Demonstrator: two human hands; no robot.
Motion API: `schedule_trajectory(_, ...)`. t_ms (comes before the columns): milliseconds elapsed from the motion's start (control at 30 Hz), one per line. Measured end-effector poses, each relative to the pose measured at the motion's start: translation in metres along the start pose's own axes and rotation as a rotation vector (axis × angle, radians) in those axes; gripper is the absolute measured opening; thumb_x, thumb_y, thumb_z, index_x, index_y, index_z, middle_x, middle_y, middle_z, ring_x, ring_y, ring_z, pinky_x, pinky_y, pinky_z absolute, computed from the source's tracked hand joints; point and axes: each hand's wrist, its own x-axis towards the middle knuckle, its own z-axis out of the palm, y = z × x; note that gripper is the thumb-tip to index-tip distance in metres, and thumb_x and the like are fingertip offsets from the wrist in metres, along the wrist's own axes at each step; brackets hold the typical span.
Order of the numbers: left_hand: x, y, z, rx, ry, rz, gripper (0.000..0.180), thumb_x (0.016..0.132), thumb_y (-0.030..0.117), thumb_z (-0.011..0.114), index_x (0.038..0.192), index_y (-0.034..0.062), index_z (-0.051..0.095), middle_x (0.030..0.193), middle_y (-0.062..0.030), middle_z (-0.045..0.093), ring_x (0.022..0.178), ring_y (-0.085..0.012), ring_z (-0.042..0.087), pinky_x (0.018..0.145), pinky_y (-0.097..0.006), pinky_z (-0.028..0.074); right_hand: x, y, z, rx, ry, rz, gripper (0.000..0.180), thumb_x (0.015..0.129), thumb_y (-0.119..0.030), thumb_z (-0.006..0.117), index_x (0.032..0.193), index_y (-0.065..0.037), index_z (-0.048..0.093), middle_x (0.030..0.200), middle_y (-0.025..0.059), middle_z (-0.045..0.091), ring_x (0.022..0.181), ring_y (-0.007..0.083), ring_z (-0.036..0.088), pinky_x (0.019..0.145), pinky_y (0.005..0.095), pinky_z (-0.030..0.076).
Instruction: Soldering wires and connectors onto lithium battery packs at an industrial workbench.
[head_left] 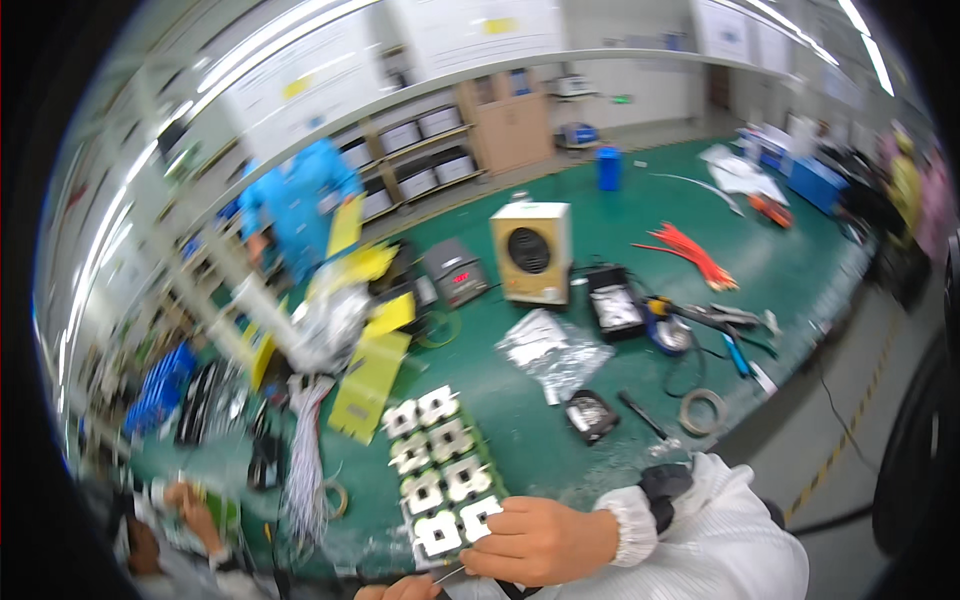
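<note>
Green matting covers the surface [520,420], cluttered with tools. At six o'clock a green circuit-board panel [445,470] is steadied near its near end by the right hand [540,540], fingers curled on its corner. The left hand [405,590] pinches a thin tool [448,573], seemingly for fine work.

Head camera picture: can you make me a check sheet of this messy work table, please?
Surface: green bench mat, mostly covered.
Job's things: green circuit board panel with white parts, lying flat.
Clutter: beige box with round grille, silver foil bag, tape roll, orange cable ties, yellow sheets.
Hands: right hand rests on the panel's near end; left hand barely in view at the lower edge, pinching a thin tool.
Cables: white wire bundle.
Surroundings: person in blue coat, shelves behind.
</note>
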Motion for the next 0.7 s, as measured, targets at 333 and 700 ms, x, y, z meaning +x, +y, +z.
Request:
schedule_trajectory(333,-0.011,-0.032,0.002,0.124,0.119,-0.081,0.019,0.105,0.016,0.060,0.094,0.0027,0.070,0.074,-0.0112,0.063,0.057,-0.0262,0.047,0.054,-0.036,0.041,-0.161,0.101,-0.059,0.415,0.682,1.285,0.035,0.101,-0.020,0.064,0.129,-0.001,0.063,0.089,0.0079,0.073,0.077,0.0094,0.063,0.065,0.0241,0.050)
schedule_trajectory(700,-0.028,-0.030,0.003,0.192,0.159,-0.178,0.021,0.104,0.021,0.063,0.098,0.0017,0.069,0.068,-0.0104,0.054,0.055,-0.0233,0.044,0.050,-0.035,0.039,-0.246,0.235,-0.132,0.838,1.313,1.453,0.048,0.091,-0.012,0.068,0.137,-0.015,0.053,0.086,0.0009,0.064,0.067,0.0113,0.057,0.060,0.0294,0.049)
